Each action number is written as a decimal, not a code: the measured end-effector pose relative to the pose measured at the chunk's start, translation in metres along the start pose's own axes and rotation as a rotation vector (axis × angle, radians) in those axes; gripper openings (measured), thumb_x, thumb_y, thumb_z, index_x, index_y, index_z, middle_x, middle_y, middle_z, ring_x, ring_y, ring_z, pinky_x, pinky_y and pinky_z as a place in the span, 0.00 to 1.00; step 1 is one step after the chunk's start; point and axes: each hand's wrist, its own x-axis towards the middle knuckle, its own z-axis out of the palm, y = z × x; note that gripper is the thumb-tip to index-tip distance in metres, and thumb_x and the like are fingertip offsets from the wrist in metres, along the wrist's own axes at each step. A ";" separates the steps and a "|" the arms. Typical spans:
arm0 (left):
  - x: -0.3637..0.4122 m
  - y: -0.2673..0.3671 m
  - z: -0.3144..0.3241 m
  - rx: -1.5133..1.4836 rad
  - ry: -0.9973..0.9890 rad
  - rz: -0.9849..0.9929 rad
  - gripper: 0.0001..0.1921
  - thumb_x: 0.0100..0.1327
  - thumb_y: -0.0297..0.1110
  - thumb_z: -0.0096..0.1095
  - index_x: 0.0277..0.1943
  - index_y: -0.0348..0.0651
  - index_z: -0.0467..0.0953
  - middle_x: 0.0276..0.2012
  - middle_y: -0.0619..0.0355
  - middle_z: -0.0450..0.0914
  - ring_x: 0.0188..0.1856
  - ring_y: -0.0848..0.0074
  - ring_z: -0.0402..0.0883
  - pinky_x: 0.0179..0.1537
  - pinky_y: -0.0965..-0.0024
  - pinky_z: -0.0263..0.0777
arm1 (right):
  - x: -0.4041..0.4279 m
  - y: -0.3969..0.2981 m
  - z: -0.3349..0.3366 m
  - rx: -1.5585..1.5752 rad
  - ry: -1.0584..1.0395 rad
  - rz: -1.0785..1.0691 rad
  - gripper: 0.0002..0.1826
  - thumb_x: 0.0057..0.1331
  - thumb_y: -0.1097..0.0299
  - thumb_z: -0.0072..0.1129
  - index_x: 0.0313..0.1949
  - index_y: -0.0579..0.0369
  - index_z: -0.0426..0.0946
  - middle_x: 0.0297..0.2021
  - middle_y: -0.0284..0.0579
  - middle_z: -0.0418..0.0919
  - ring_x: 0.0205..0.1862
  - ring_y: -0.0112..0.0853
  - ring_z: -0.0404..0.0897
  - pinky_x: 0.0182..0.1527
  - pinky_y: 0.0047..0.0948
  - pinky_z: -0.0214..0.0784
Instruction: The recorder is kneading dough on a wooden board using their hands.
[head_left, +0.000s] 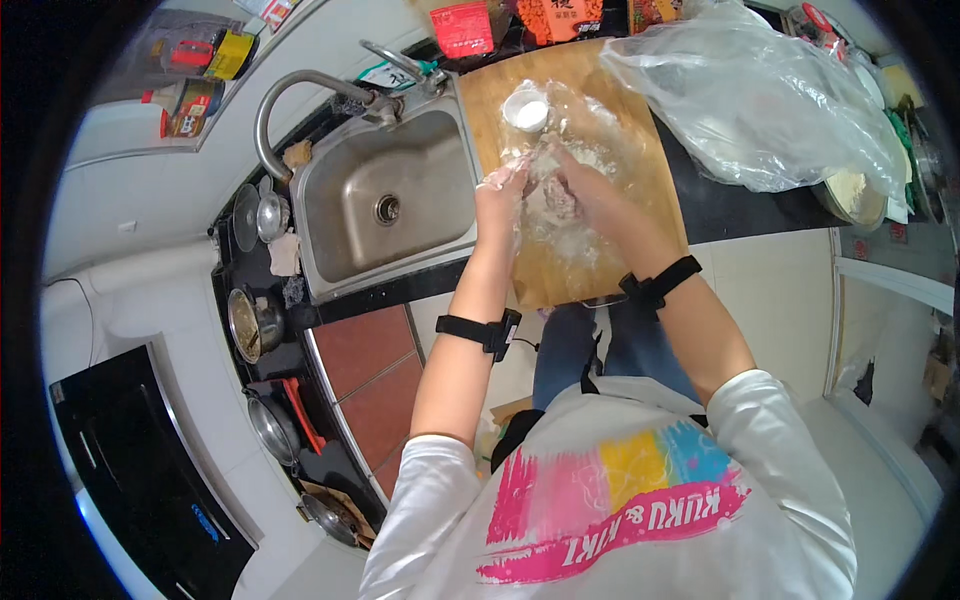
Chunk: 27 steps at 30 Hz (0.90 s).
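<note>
Both of my hands are dusted with white flour and meet over a wooden board. My left hand is at the board's left side, its fingers bent towards the other hand. My right hand is blurred, with its fingers close to the left ones. Whether either hand grips something cannot be made out. A lump that looks like floury dough shows between and just below them. Loose flour is spread over the board. Just above the hands stands a small white bowl holding white powder.
A steel sink with a curved faucet adjoins the board on the left. At the right, a large clear plastic bag overlaps the board's corner, near a bowl of flour. Food packets line the back. Pots stand far left.
</note>
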 end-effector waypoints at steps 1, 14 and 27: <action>0.000 0.002 -0.002 -0.048 -0.017 -0.013 0.09 0.61 0.26 0.57 0.41 0.29 0.76 0.35 0.57 0.78 0.34 0.81 0.76 0.38 0.77 0.70 | 0.000 0.001 -0.003 0.006 -0.067 0.019 0.34 0.59 0.31 0.39 0.13 0.48 0.63 0.10 0.31 0.60 0.12 0.23 0.60 0.17 0.21 0.50; 0.008 0.012 0.005 0.095 0.058 -0.159 0.08 0.57 0.30 0.62 0.38 0.38 0.76 0.30 0.63 0.77 0.31 0.81 0.74 0.32 0.80 0.65 | -0.005 -0.011 -0.004 -0.057 0.034 -0.083 0.38 0.57 0.30 0.43 0.39 0.61 0.70 0.33 0.41 0.72 0.39 0.28 0.73 0.43 0.25 0.66; -0.003 0.006 0.033 -0.269 0.014 -0.136 0.10 0.59 0.23 0.54 0.44 0.32 0.73 0.36 0.55 0.78 0.34 0.74 0.78 0.33 0.74 0.73 | 0.026 0.004 -0.016 0.486 -0.434 -0.024 0.20 0.65 0.46 0.45 0.41 0.49 0.71 0.32 0.34 0.74 0.37 0.24 0.74 0.42 0.26 0.66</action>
